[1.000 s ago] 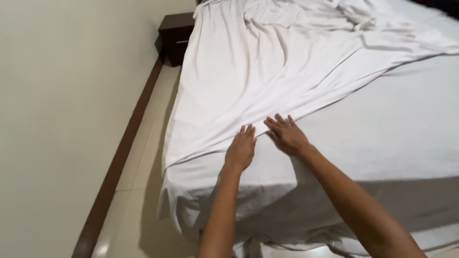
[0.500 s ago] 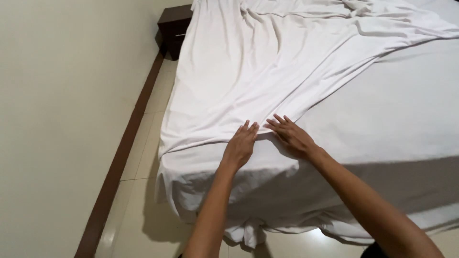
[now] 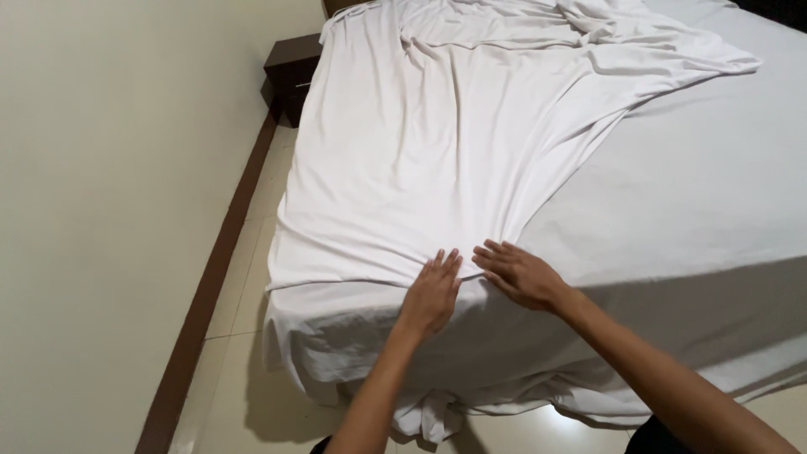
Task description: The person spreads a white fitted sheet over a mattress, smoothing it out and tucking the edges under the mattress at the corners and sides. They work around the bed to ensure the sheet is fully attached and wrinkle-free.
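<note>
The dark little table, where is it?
In the head view, the dark bedside table stands at the upper left, between the wall and the bed.

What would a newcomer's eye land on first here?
Two hands, the left hand and right hand, lie flat side by side on a white sheet near the bed's foot edge. The sheet fans out in creases toward the head of the bed. A dark nightstand stands against the wall at upper left.
</note>
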